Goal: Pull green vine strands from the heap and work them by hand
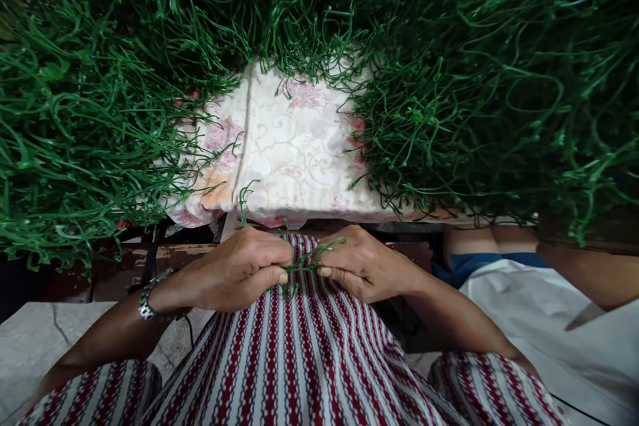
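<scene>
Close to my lap, my left hand [239, 269] and my right hand [367, 263] pinch a thin green plastic stem [302, 267] between thumbs and index fingers. The stem spans the small gap between the two hands, with branched tips showing around the fingers. Another curled green end sticks up behind my left hand. Both hands are closed, and the parts inside the fingers are hidden. Beyond them lies a white flowered cloth [289, 146] over the table.
Heaps of loose green stems cover the table on the left [84, 126], at the back and on the right [479, 100]. A person in white clothing [544, 319] sits close on my right, one arm at the table edge. Striped cloth [289, 359] covers my lap.
</scene>
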{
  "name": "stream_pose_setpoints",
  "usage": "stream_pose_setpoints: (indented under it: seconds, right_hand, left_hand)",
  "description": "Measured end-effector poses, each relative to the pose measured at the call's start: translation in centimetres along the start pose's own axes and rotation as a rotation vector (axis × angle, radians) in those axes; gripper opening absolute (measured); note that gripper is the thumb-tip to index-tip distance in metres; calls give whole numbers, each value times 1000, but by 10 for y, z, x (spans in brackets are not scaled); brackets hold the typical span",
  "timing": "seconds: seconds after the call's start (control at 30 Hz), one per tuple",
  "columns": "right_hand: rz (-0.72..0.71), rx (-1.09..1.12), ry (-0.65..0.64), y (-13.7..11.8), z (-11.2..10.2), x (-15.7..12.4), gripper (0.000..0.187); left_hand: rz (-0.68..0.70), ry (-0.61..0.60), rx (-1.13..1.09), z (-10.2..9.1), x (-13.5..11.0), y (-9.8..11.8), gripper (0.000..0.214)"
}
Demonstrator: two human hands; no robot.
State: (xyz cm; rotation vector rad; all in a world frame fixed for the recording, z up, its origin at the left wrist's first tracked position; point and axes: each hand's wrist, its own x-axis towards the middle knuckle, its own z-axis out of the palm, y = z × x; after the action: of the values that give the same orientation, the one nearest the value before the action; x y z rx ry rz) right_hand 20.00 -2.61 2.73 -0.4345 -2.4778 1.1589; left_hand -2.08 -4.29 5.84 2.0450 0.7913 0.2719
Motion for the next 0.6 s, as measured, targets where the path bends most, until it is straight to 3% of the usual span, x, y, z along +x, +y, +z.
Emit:
stream_pose_setpoints:
  seconds: [0.27,0.47,0.6]
  right_hand:
    - [33,76,-10,-1,-7,0,33]
    - [31,88,-95,4,-8,7,30]
    - [69,208,-47,11,-6,10,43]
  left_hand:
    - [1,-2,-44,-2,-3,1,24]
    - [1,149,1,1,0,-5,21]
    - [20,200,94,3,2,-7,17]
